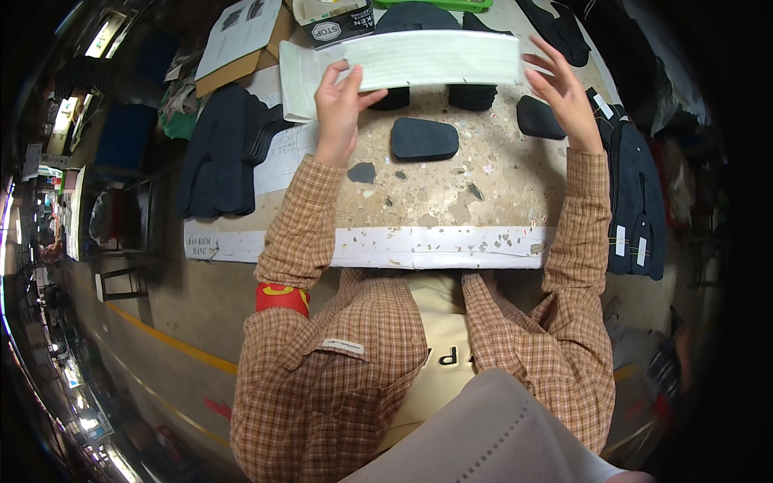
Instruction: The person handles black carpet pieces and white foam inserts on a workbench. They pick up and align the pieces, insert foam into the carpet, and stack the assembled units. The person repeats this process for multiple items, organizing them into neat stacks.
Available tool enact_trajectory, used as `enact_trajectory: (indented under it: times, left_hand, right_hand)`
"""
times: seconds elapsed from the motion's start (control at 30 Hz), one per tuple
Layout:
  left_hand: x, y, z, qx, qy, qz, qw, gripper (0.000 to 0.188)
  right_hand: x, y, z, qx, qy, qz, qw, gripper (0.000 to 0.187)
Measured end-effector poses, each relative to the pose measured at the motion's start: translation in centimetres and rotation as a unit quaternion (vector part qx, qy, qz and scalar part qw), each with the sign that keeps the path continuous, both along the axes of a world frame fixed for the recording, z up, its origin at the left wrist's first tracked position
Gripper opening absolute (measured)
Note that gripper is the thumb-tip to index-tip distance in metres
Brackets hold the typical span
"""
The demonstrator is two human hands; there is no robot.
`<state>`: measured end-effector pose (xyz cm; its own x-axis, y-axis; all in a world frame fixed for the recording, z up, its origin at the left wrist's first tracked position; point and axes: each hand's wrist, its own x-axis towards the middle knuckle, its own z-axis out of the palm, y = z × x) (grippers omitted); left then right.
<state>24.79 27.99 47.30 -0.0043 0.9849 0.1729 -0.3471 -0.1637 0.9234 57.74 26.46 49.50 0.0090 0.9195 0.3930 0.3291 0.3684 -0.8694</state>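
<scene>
A long pale greenish-white strip [435,60], with faint rows of fine marks, is stretched across the far part of the table. Its left end folds down into another pale layer. My left hand [338,109] pinches its lower edge between thumb and fingers. At the strip's right end, my right hand [560,92] has its fingers spread; whether a fingertip touches the strip I cannot tell. Below it lies a dark rounded pad [425,139], and a similar dark pad [541,117] rests beside my right wrist. More dark stacked pieces [473,97] are partly hidden behind the strip.
Dark fabric pieces [217,157] are stacked at the left on paper sheets. Along the right edge hang dark pieces with white tags [620,240]. A cardboard box [241,48], a black carton [342,30] and a green tray [459,4] stand at the back. The worn tabletop [378,213] ends in a white front edge.
</scene>
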Motion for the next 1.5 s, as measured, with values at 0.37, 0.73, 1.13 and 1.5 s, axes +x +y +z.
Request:
enact_trajectory:
  times: [0.37,0.73,1.13,1.5]
  left_hand:
    - [2.4,-1.7,-1.5,-0.118,-0.087,-0.136,0.980,0.028]
    - [3.7,-3.4,-1.1,-0.110,0.003,-0.115,0.987,0.026]
    - [4.1,-4.1,-1.6,-0.101,-0.039,-0.167,0.980,0.021]
    - [4.5,-4.5,-1.7,-0.102,-0.037,-0.142,0.984,0.021]
  right_hand:
    - [-2.3,1.3,-2.3,-0.044,0.166,0.064,0.983,0.038]
    - [-7.0,-1.5,-1.4,0.228,-0.196,-0.153,0.941,0.022]
    - [-11.2,-3.4,-2.5,0.223,-0.175,-0.032,0.959,0.015]
    - [-11.8,-3.9,-2.5,0.262,-0.173,-0.070,0.947,0.011]
